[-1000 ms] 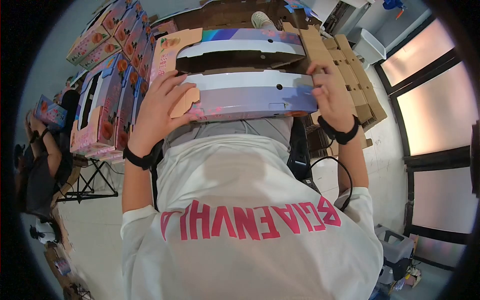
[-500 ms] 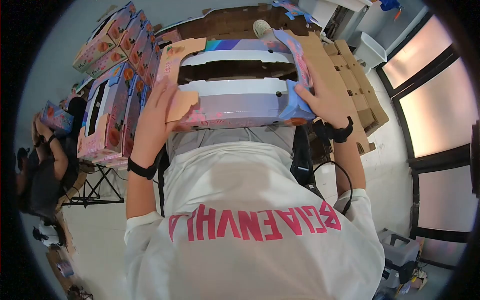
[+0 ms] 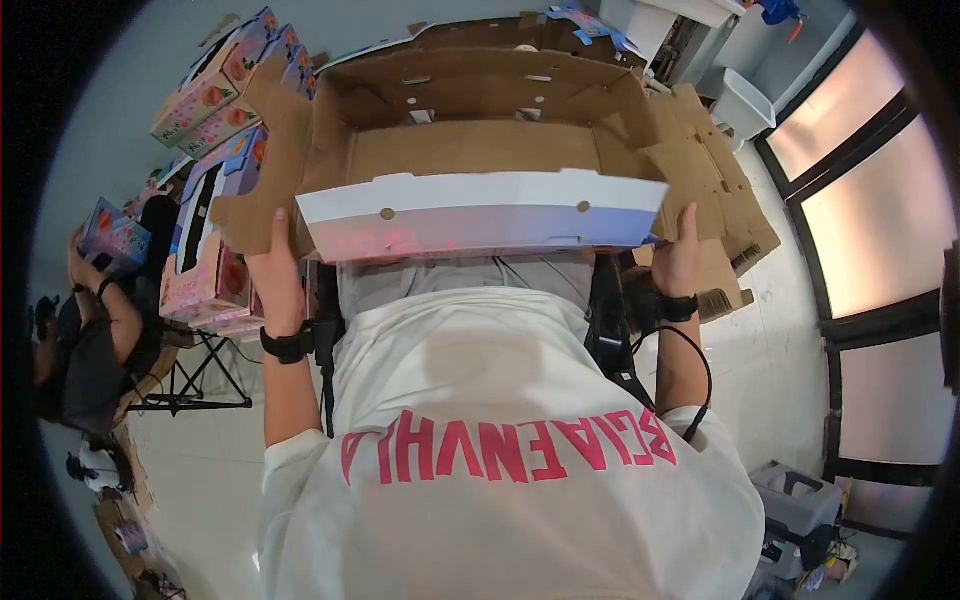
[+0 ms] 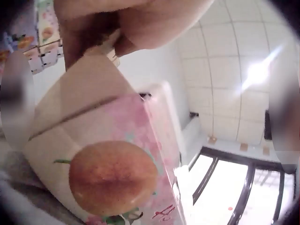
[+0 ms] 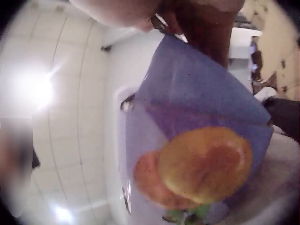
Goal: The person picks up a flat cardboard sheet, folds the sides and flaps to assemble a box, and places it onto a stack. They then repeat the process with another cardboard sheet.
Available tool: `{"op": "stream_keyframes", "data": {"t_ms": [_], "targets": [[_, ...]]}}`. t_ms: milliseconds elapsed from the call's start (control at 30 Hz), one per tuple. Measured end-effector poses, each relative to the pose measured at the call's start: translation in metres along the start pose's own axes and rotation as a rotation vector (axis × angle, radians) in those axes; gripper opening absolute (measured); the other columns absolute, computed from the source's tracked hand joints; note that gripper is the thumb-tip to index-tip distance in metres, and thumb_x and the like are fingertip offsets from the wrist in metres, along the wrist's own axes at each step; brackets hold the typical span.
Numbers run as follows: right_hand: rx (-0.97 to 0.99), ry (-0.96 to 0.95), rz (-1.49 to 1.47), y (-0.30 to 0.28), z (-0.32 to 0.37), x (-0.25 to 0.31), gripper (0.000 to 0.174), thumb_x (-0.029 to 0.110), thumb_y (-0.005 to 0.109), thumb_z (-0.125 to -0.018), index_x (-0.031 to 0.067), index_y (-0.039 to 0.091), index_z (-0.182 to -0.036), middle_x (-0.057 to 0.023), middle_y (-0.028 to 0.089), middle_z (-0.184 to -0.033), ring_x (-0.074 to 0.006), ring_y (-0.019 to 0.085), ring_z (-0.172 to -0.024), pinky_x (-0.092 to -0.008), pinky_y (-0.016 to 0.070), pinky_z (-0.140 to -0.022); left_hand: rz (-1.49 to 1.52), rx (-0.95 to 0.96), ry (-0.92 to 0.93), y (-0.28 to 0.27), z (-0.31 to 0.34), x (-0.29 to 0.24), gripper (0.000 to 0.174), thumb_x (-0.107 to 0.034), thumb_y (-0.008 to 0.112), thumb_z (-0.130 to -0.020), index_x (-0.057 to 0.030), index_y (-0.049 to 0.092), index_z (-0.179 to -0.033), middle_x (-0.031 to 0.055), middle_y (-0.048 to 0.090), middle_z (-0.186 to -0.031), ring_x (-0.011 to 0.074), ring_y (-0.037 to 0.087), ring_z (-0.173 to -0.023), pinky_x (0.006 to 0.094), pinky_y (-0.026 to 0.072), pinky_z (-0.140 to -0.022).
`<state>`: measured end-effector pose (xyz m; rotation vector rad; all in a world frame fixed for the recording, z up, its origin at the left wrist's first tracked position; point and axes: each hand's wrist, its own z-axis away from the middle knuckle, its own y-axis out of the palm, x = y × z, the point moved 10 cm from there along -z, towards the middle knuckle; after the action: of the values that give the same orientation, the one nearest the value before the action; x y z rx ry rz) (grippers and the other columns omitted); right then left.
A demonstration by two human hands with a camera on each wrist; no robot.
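An open-topped cardboard box [image 3: 480, 215], plain brown inside and printed pink and violet outside, lies across the lap in the head view. Its left end flap [image 3: 270, 170] spreads outward, and my left hand [image 3: 280, 285] pinches that flap's near edge. At the opposite end, my right hand [image 3: 678, 262] grips the edge of the right flap [image 3: 690, 160], thumb pointing up. The left wrist view shows a peach print [image 4: 112, 178] on the end panel below the hand. Two printed peaches [image 5: 204, 166] appear on the violet end panel in the right wrist view.
Printed boxes [image 3: 205, 265] are stacked at the left. Flattened brown cardboard [image 3: 735, 190] lies to the right, with a large brown carton [image 3: 480, 32] beyond the box. Another person [image 3: 100, 340] sits at far left. A grey case [image 3: 795, 495] stands at lower right.
The end flaps, folded over the top half a second ago, have swung outward and the brown inside is exposed. Both hands have shifted toward the body, the right one also outward.
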<state>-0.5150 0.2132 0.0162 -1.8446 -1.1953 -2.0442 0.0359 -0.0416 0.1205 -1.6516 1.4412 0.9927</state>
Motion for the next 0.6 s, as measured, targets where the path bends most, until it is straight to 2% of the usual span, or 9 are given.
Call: {"op": "stream_keyframes", "data": {"t_ms": [33, 167, 267, 367, 400, 433, 500, 567, 600], "targets": [[-0.024, 0.019, -0.053, -0.010, -0.001, -0.001, 0.056, 0.047, 0.051, -0.106, 0.0095, 0.048, -0.147, -0.0073, 0.056, -0.143, -0.0229, 0.051, -0.133, -0.0419, 0.0443, -0.106, 0.184, -0.068, -0.186, -0.005, 0.002, 0.022, 0.038, -0.022, 0.064, -0.102, 0.0052, 0.060, -0.128, 0.0130, 0.066, -0.124, 0.0210, 0.063, -0.112, 0.0346, 0.0508, -0.091], [-0.152, 0.220, -0.048, -0.076, -0.009, -0.063, 0.055, 0.047, 0.048, -0.106, 0.0100, 0.048, -0.147, -0.0093, 0.055, -0.145, -0.0243, 0.052, -0.135, -0.0444, 0.0474, -0.106, 0.278, 0.034, -0.291, -0.022, -0.010, 0.098, 0.043, -0.025, 0.069, -0.099, -0.0039, 0.058, -0.135, 0.0083, 0.063, -0.130, 0.0209, 0.062, -0.113, 0.0370, 0.0516, -0.094], [-0.142, 0.403, -0.190, -0.068, 0.019, -0.080, 0.055, 0.045, 0.050, -0.105, 0.0076, 0.048, -0.146, -0.0116, 0.058, -0.142, -0.0260, 0.058, -0.128, -0.0438, 0.0514, -0.103, 0.789, 0.179, -0.835, -0.004, 0.012, 0.199, 0.043, -0.028, 0.070, -0.099, -0.0049, 0.059, -0.133, 0.0083, 0.064, -0.129, 0.0202, 0.062, -0.114, 0.0357, 0.0533, -0.093], [0.254, 0.584, -0.498, -0.058, 0.021, -0.119, 0.054, 0.042, 0.055, -0.103, 0.0022, 0.053, -0.140, -0.0164, 0.066, -0.129, -0.0263, 0.068, -0.111, -0.0395, 0.0570, -0.095, 0.617, 0.123, -0.587, -0.013, 0.016, 0.183, 0.045, -0.032, 0.067, -0.100, -0.0033, 0.057, -0.134, 0.0096, 0.065, -0.128, 0.0251, 0.064, -0.114, 0.0369, 0.0534, -0.097], [0.202, 0.495, -0.344, -0.049, 0.027, -0.097, 0.049, 0.040, 0.060, -0.101, 0.0017, 0.058, -0.131, -0.0147, 0.068, -0.120, -0.0253, 0.069, -0.104, -0.0386, 0.0574, -0.089, 0.559, 0.112, -0.507, -0.005, 0.017, 0.163, 0.046, -0.033, 0.066, -0.100, -0.0028, 0.056, -0.134, 0.0101, 0.065, -0.128, 0.0268, 0.064, -0.113, 0.0373, 0.0535, -0.099], [0.142, 0.408, -0.190, -0.042, 0.037, -0.070, 0.044, 0.037, 0.065, -0.098, 0.0012, 0.063, -0.123, -0.0130, 0.071, -0.111, -0.0243, 0.070, -0.097, -0.0377, 0.0578, -0.082, 0.678, 0.209, -0.790, 0.014, 0.025, 0.158, 0.043, -0.033, 0.058, -0.105, -0.0027, 0.057, -0.135, 0.0103, 0.066, -0.128, 0.0279, 0.065, -0.114, 0.0373, 0.0530, -0.102], [0.043, 0.353, -0.114, -0.023, 0.050, -0.025, 0.035, 0.031, 0.070, -0.094, 0.0010, 0.068, -0.111, -0.0113, 0.073, -0.102, -0.0239, 0.071, -0.090, -0.0369, 0.0579, -0.076, 0.966, 0.326, -0.786, 0.030, 0.022, 0.132, 0.042, -0.033, 0.052, -0.107, -0.0019, 0.056, -0.136, 0.0101, 0.066, -0.130, 0.0283, 0.064, -0.117, 0.0396, 0.0519, -0.104], [0.005, 0.379, -0.328, -0.037, 0.029, -0.029, 0.030, 0.027, 0.071, -0.093, 0.0015, 0.069, -0.108, -0.0120, 0.074, -0.102, -0.0250, 0.071, -0.091, -0.0372, 0.0577, -0.077, 0.433, 0.541, -0.406, 0.034, 0.009, 0.102, 0.046, -0.034, 0.047, -0.109, -0.0008, 0.052, -0.140, 0.0116, 0.061, -0.137, 0.0299, 0.059, -0.124, 0.0428, 0.0465, -0.109], [0.007, 0.383, -0.457, -0.047, 0.016, -0.038, 0.029, 0.026, 0.071, -0.093, 0.0015, 0.069, -0.108, -0.0125, 0.073, -0.102, -0.0255, 0.071, -0.092, -0.0374, 0.0579, -0.078, -0.252, 0.633, -0.021, 0.039, 0.010, 0.081, 0.050, -0.035, 0.045, -0.109, -0.0001, 0.048, -0.144, 0.0131, 0.057, -0.143, 0.0313, 0.054, -0.130, 0.0449, 0.0417, -0.113]]}}
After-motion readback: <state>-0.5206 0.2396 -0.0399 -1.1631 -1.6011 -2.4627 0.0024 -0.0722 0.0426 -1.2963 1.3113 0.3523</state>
